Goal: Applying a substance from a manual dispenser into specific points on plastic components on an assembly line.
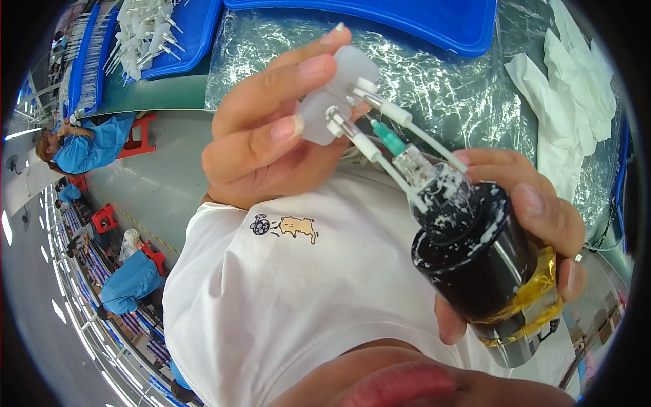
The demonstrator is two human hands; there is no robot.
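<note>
My left hand (271, 125) pinches a pair of white plastic pieces (319, 115) between its thumb and fingers. Each piece has a flat, translucent tab and a slim white tube, and the tubes slant down toward the right. My right hand (542, 210) is wrapped round a black cylindrical dispenser (468, 271) with yellow tape on its lower side. White residue coats its collar. A green needle tip (388, 138) on a clear hub points up-left between the two tubes, close to the tabs. Whether it touches either piece I cannot tell.
A blue tray (380, 15) stands on the film-covered table (271, 47). At the far left, another blue tray (193, 51) bears a heap of similar white pieces (146, 34). Crumpled white tissue (556, 102) lies at the right. Co-workers in blue (95, 146) sit beyond the table.
</note>
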